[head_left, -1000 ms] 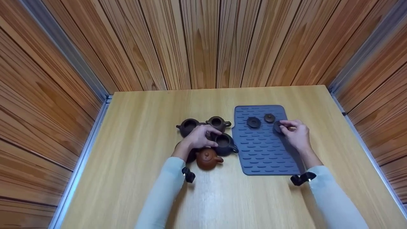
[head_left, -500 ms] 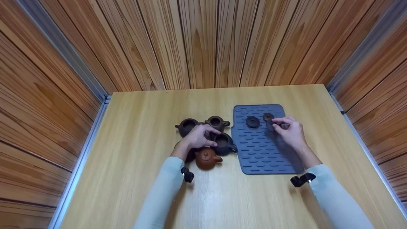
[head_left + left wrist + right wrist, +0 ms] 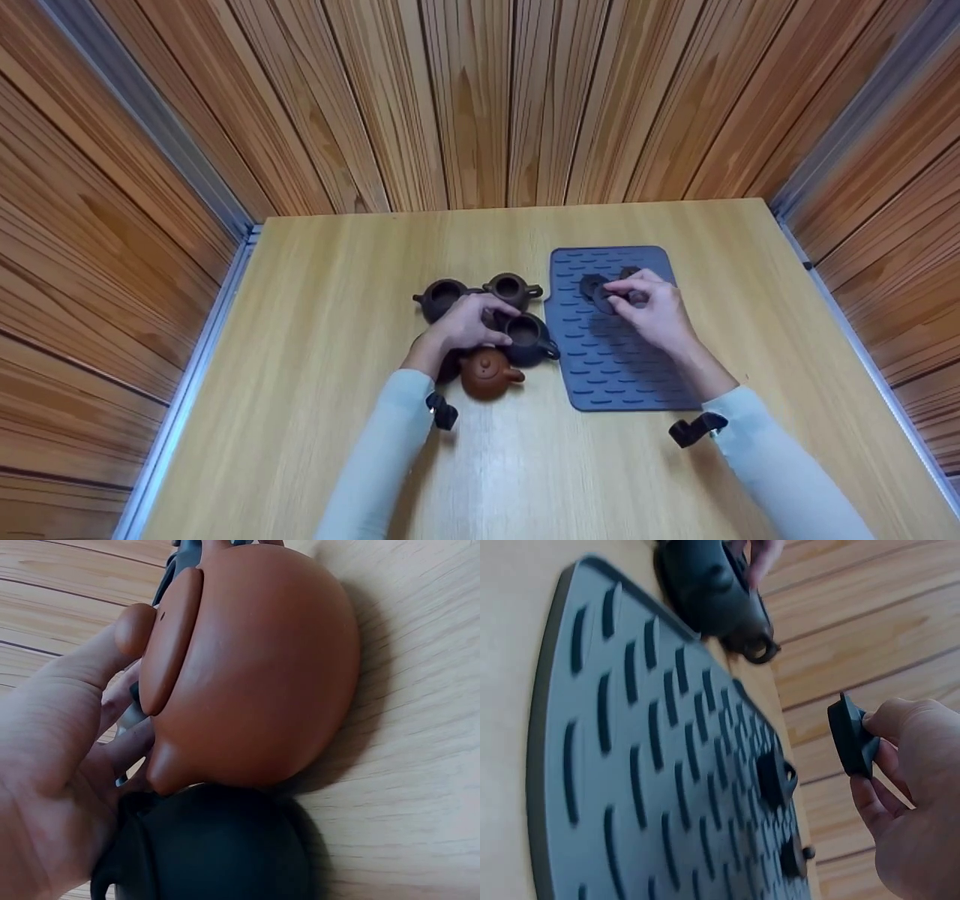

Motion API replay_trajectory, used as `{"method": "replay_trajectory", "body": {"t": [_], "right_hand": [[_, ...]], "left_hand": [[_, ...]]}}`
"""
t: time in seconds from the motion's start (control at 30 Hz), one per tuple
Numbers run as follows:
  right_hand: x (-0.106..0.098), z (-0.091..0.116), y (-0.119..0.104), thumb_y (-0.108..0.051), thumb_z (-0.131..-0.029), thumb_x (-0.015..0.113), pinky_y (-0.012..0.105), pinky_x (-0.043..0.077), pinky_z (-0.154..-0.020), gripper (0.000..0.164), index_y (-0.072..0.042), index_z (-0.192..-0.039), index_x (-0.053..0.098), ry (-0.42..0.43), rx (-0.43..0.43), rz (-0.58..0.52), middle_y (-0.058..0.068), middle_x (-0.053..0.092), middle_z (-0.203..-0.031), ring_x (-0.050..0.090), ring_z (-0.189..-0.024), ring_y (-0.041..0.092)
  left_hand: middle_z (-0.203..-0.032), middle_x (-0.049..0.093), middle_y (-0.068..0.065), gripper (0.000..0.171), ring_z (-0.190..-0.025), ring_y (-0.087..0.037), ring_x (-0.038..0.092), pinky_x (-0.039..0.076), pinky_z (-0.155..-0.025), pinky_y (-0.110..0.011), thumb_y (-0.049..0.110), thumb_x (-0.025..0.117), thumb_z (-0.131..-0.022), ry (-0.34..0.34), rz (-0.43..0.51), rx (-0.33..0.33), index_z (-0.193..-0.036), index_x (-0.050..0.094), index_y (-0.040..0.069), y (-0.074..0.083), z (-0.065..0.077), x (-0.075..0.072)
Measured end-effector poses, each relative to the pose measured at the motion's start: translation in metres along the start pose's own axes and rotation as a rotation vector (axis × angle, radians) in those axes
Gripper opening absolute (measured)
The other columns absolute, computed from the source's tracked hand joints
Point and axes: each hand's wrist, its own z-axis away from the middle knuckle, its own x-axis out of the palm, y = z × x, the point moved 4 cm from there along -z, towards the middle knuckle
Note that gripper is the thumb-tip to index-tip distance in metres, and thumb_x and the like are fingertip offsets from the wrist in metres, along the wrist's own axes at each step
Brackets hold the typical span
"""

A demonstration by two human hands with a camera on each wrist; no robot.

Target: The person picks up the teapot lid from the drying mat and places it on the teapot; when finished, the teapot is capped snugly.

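Observation:
My right hand (image 3: 656, 311) pinches a dark teapot lid (image 3: 846, 735) by its knob, raised above the blue-grey mat (image 3: 630, 375). Two other lids lie on the mat: a dark lid (image 3: 591, 283), partly behind the held one, and a smaller lid (image 3: 628, 272), mostly covered by my fingers. Among the teapots, my left hand (image 3: 469, 322) holds the lidless black teapot (image 3: 534, 349) at its rim, thumb and forefinger spread. A reddish-brown teapot (image 3: 262, 667) with its lid on stands just in front of that hand. Some left fingertips are hidden.
Two lidless dark teapots stand behind my left hand: a left one (image 3: 442, 300) and a right one (image 3: 510, 289). Another dark teapot (image 3: 217, 847) touches the reddish-brown one, mostly under my left wrist. Wood-panelled walls (image 3: 480, 112) enclose the table (image 3: 337, 300).
My right hand has carried the lid leftward across the mat, past the small lid to beside the other dark lid. My left hand has stayed in place.

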Motion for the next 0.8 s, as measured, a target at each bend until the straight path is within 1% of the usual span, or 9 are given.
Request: {"method": "replay_trajectory", "body": {"t": [0.03, 0.07, 0.13, 0.17, 0.23, 0.27, 0.5, 0.6, 0.8], "right_hand": [[0.002, 0.000, -0.004, 0.002, -0.099, 0.081, 0.008, 0.052, -0.087, 0.020, -0.003, -0.118, 0.087, -0.008, -0.011, -0.002, 0.017, 0.073, -0.108, 0.062, -0.099, 0.002], [0.005, 0.000, -0.007, 0.002, -0.099, 0.082, 0.010, 0.053, -0.087, 0.020, -0.003, -0.118, 0.087, -0.015, -0.020, -0.010, 0.017, 0.073, -0.108, 0.063, -0.098, 0.003], [0.010, 0.000, -0.014, 0.002, -0.098, 0.082, 0.012, 0.054, -0.087, 0.020, -0.003, -0.117, 0.088, -0.029, -0.032, -0.028, 0.017, 0.073, -0.108, 0.064, -0.099, 0.004], [0.013, 0.000, -0.018, 0.002, -0.098, 0.082, 0.013, 0.054, -0.088, 0.020, -0.003, -0.117, 0.088, -0.038, -0.032, -0.037, 0.016, 0.073, -0.108, 0.064, -0.100, 0.005], [0.019, -0.001, -0.023, 0.003, -0.098, 0.082, 0.015, 0.055, -0.089, 0.020, -0.004, -0.116, 0.088, -0.052, -0.034, -0.040, 0.016, 0.074, -0.109, 0.064, -0.102, 0.006], [0.022, -0.001, -0.026, 0.003, -0.098, 0.082, 0.015, 0.055, -0.089, 0.020, -0.004, -0.116, 0.088, -0.058, -0.035, -0.042, 0.015, 0.074, -0.109, 0.064, -0.103, 0.007], [0.043, -0.004, -0.046, 0.003, -0.095, 0.084, 0.014, 0.054, -0.088, 0.024, -0.008, -0.116, 0.089, -0.116, -0.070, -0.069, 0.014, 0.077, -0.109, 0.068, -0.102, 0.011], [0.050, -0.005, -0.054, 0.003, -0.094, 0.086, 0.017, 0.056, -0.088, 0.024, -0.008, -0.115, 0.089, -0.138, -0.098, -0.072, 0.013, 0.076, -0.107, 0.069, -0.098, 0.012], [0.063, -0.004, -0.066, 0.001, -0.096, 0.085, 0.024, 0.056, -0.087, 0.023, -0.010, -0.116, 0.089, -0.184, -0.129, -0.074, 0.011, 0.074, -0.105, 0.068, -0.095, 0.014]], "left_hand": [[-0.142, 0.079, -0.001, 0.045, -0.137, -0.020, 0.067, 0.051, -0.122, -0.037, 0.029, 0.096, -0.092, 0.009, -0.016, 0.013, -0.135, 0.083, 0.027, -0.009, -0.004, 0.003], [-0.141, 0.079, 0.000, 0.046, -0.134, -0.018, 0.067, 0.051, -0.121, -0.037, 0.029, 0.097, -0.091, 0.006, -0.013, 0.004, -0.134, 0.084, 0.028, -0.007, -0.003, 0.003], [-0.136, 0.079, 0.002, 0.046, -0.127, -0.015, 0.067, 0.052, -0.116, -0.035, 0.032, 0.098, -0.090, 0.014, -0.029, 0.007, -0.133, 0.084, 0.031, -0.014, -0.007, 0.006], [-0.136, 0.079, 0.002, 0.047, -0.127, -0.016, 0.067, 0.051, -0.117, -0.036, 0.031, 0.098, -0.089, 0.010, -0.032, -0.004, -0.134, 0.084, 0.031, -0.014, -0.007, 0.006], [-0.134, 0.079, 0.004, 0.048, -0.125, -0.014, 0.067, 0.051, -0.115, -0.035, 0.034, 0.099, -0.088, 0.015, -0.046, 0.001, -0.134, 0.084, 0.032, -0.024, -0.012, 0.010], [-0.135, 0.079, 0.004, 0.048, -0.125, -0.014, 0.067, 0.052, -0.115, -0.036, 0.033, 0.098, -0.089, 0.008, -0.040, -0.007, -0.134, 0.083, 0.033, -0.020, -0.010, 0.008], [-0.132, 0.079, 0.006, 0.050, -0.123, -0.014, 0.067, 0.053, -0.114, -0.039, 0.037, 0.100, -0.086, 0.025, -0.056, -0.007, -0.132, 0.083, 0.038, -0.041, -0.021, 0.016], [-0.134, 0.079, 0.004, 0.050, -0.124, -0.015, 0.067, 0.053, -0.115, -0.039, 0.037, 0.100, -0.086, 0.024, -0.057, -0.018, -0.133, 0.083, 0.038, -0.038, -0.019, 0.014], [-0.139, 0.077, -0.003, 0.051, -0.122, -0.019, 0.067, 0.052, -0.114, -0.040, 0.032, 0.099, -0.087, 0.008, -0.028, -0.062, -0.136, 0.083, 0.029, -0.019, -0.010, 0.007]]}}
